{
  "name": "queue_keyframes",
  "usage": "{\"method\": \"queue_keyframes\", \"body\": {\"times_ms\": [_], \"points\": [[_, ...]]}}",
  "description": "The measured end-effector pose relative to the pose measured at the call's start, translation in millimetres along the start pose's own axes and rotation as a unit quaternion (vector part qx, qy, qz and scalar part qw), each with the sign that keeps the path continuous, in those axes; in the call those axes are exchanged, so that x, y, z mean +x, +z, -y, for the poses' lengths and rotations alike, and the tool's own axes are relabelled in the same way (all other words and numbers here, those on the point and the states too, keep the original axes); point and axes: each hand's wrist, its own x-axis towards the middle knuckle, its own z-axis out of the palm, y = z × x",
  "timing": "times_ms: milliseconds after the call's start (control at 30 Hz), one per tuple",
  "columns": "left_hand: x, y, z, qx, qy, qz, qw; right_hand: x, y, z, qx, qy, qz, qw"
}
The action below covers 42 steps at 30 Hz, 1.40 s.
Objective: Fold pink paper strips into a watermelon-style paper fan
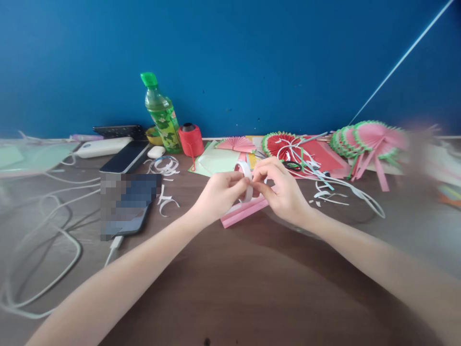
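My left hand [219, 194] and my right hand [283, 190] meet over the middle of the brown table [230, 288]. Both pinch a small white roll of tape [246, 175] held upright between the fingertips. Just under the hands lies a folded pink paper strip [240, 215], flat on the table. All fingers are curled in; the tape's end is hidden by them.
A green bottle [162, 115], a red thread spool [190, 139], phones [124, 156] and white cables [54, 230] lie at the left. Pink-and-green paper fans [367, 139], scissors [292, 166] and white paper strips [342, 190] lie at the right. A blue wall stands behind.
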Motion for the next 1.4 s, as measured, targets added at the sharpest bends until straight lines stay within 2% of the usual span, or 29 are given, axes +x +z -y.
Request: {"method": "queue_keyframes", "body": {"times_ms": [167,400,533,633,800,933,1133,1400], "points": [[2.7,-1.1,3.5,-0.082,-0.015,0.024,0.996,-0.5,0.8,-1.7,0.069,0.076,-0.003,0.995],[3.8,-2.7,6.6,-0.055,-0.011,0.02,0.998,-1.9,3.6,-3.7,0.123,0.115,-0.008,0.986],[1.4,-2.3,3.9,0.013,-0.015,-0.002,1.0,-2.0,3.2,-3.4,0.122,0.095,-0.012,0.988],[-0.5,-1.2,1.4,0.073,-0.015,-0.021,0.997,-2.0,2.7,-2.4,0.08,0.075,-0.01,0.994],[-2.3,0.6,-0.2,0.126,0.022,-0.054,0.99,-3.3,4.9,-2.3,0.075,0.083,-0.02,0.994],[-3.4,1.7,0.1,0.13,0.034,-0.066,0.989,-4.3,6.6,-2.2,0.085,0.086,-0.03,0.992],[-4.4,3.3,1.0,0.151,0.037,-0.081,0.984,-4.2,5.2,1.8,0.039,0.064,-0.032,0.997],[-3.6,2.5,1.7,0.072,0.018,-0.042,0.996,-6.3,4.7,1.6,-0.058,-0.014,-0.023,0.998]]}}
